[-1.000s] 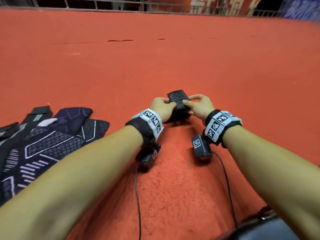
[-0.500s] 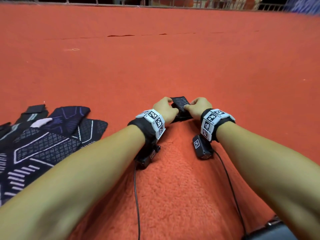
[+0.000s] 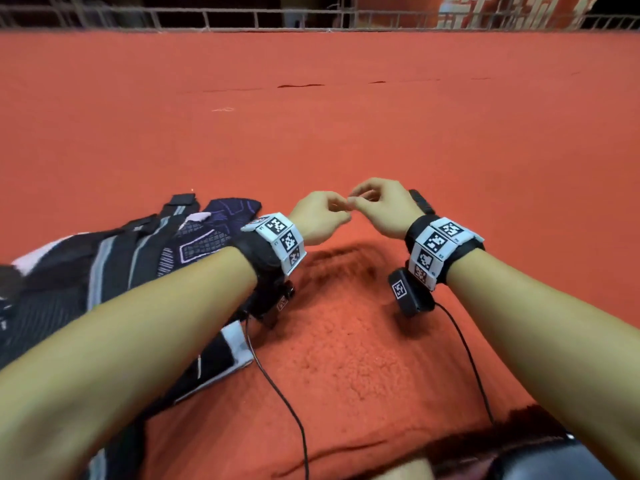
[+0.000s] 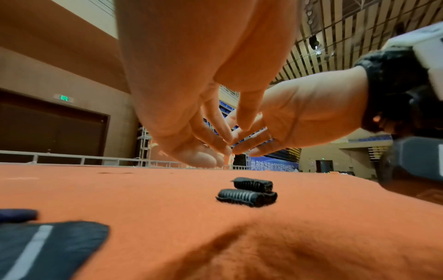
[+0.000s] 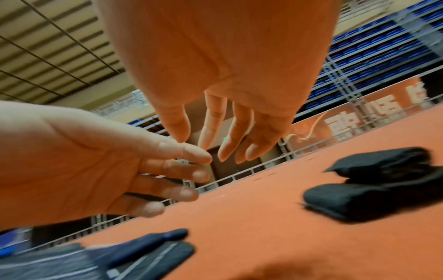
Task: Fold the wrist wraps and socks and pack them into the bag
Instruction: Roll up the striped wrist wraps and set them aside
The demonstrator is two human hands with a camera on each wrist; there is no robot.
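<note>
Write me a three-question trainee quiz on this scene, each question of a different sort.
1. True or false: the left hand and the right hand each hold a roll.
2. Where do the two black rolls lie?
A. on the carpet, touching each other
B. on top of the pile
C. one on each wrist
3. Fill in: the unfolded pile lies on the person's ___ side.

Key: 1 false, both hands are empty, fingers relaxed; 2 A; 3 left.
</note>
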